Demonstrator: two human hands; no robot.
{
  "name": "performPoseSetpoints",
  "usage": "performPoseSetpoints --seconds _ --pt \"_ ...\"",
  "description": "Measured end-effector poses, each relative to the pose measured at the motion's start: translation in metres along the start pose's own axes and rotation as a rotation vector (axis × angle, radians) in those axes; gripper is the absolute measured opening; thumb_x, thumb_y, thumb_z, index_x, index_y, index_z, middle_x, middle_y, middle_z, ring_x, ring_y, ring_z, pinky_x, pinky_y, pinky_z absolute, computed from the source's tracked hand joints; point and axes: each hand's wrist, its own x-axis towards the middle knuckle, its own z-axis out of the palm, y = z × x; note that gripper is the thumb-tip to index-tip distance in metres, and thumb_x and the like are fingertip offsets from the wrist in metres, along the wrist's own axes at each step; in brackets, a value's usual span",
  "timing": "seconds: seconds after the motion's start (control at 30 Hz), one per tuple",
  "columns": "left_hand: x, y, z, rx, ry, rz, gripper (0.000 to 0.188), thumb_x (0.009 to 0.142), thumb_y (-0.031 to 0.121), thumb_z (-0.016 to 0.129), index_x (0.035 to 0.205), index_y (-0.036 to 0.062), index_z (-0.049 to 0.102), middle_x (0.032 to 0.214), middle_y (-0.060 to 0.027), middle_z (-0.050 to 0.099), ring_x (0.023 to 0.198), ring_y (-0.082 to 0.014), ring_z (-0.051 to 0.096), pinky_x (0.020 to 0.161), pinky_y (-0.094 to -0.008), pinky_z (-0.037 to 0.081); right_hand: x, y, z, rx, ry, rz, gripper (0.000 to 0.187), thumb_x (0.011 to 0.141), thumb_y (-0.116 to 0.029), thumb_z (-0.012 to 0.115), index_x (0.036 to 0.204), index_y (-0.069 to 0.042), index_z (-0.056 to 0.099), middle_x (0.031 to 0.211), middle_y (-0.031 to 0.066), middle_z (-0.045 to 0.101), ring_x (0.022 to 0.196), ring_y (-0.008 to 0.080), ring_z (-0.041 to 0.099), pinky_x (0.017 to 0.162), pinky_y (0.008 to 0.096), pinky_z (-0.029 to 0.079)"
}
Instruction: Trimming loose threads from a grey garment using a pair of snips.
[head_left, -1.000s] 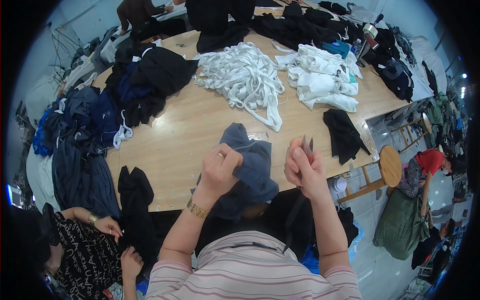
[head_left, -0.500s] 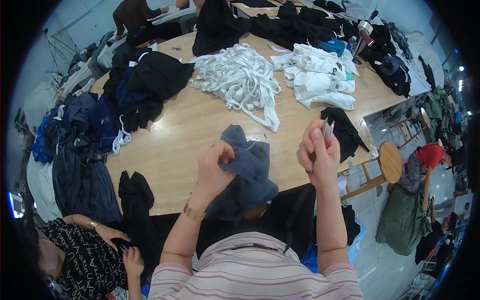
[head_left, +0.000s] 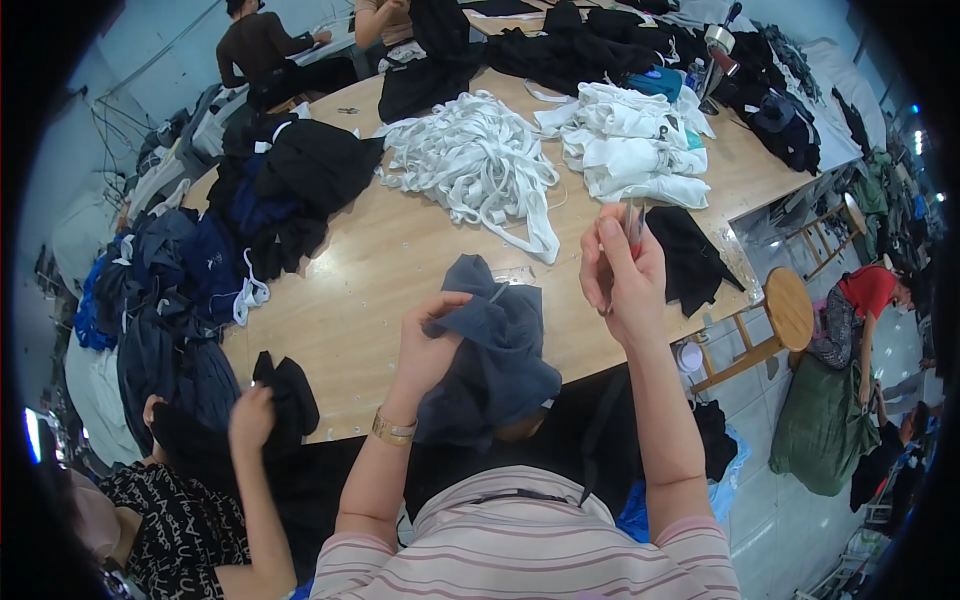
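My left hand [head_left: 428, 338] pinches a fold of a dark grey-blue garment [head_left: 490, 360], which spreads over the table edge and hangs toward my lap. Raised to the right of it, apart from the cloth, my right hand [head_left: 625, 268] is closed around small thread snips [head_left: 635, 228] with red on the handle and the blades pointing up. Beside that hand lies a black piece of cloth [head_left: 688, 262] on the tabletop. Beyond the garment sits a heap of white straps [head_left: 480, 165].
Folded white garments [head_left: 635, 145] lie at the far right, dark clothes [head_left: 300, 170] at the left. A co-worker's hand [head_left: 252, 415] moves over black cloth at the lower left. A wooden stool [head_left: 788, 310] stands by the table's right edge. Another person bends near a green sack [head_left: 825, 440].
My right hand with the snips has risen slightly and turned. My left hand keeps hold of the garment. The co-worker at the left has lifted a hand from the black cloth.
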Motion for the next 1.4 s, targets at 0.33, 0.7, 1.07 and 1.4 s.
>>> performPoseSetpoints --seconds 0.33,0.7,1.07,1.4 --pt "-0.003 0.014 0.004 -0.339 -0.218 -0.18 0.023 0.086 0.006 0.052 0.106 -0.0019 0.059 0.106 -0.0065 0.061 0.098 -0.0127 0.056 0.089 -0.0256 0.042 0.02 0.002 0.018 0.118 -0.104 -0.022 0.015 0.095 -0.02 0.045 0.097 -0.005 0.045 0.068 0.0023 0.046 0.049 0.0133 0.053 0.037 0.0244 0.042" --pt "-0.027 0.025 -0.009 -0.015 -0.511 -0.258 0.024 0.083 0.014 0.06 0.103 0.0012 0.059 0.098 -0.0016 0.059 0.087 -0.007 0.052 0.076 -0.0219 0.043 0.005 0.013 0.024 -0.159 -0.34 0.193 0.014 0.095 -0.017 0.044 0.095 -0.003 0.045 0.07 0.0031 0.049 0.052 0.0126 0.056 0.043 0.0239 0.046" --pt "-0.062 0.006 -0.001 0.012 -0.455 -0.477 0.011 0.088 0.01 0.056 0.088 -0.0008 0.057 0.087 -0.0038 0.063 0.08 -0.0055 0.054 0.073 -0.0206 0.044 -0.03 0.024 0.03 -0.458 -0.527 0.286 0.01 0.093 -0.011 0.045 0.096 -0.003 0.048 0.075 0.0054 0.055 0.057 0.0101 0.054 0.052 0.0223 0.044" --pt "-0.083 -0.017 0.002 -0.011 -0.196 -0.365 0.011 0.092 0.013 0.051 0.092 0.0013 0.053 0.083 -0.0034 0.063 0.075 -0.0054 0.052 0.068 -0.0201 0.041 -0.093 0.051 -0.01 -0.916 -0.405 0.273 0.036 0.09 -0.031 0.048 0.078 0.002 0.055 0.062 0.0188 0.055 0.064 0.0364 0.058 0.058 0.041 0.044"
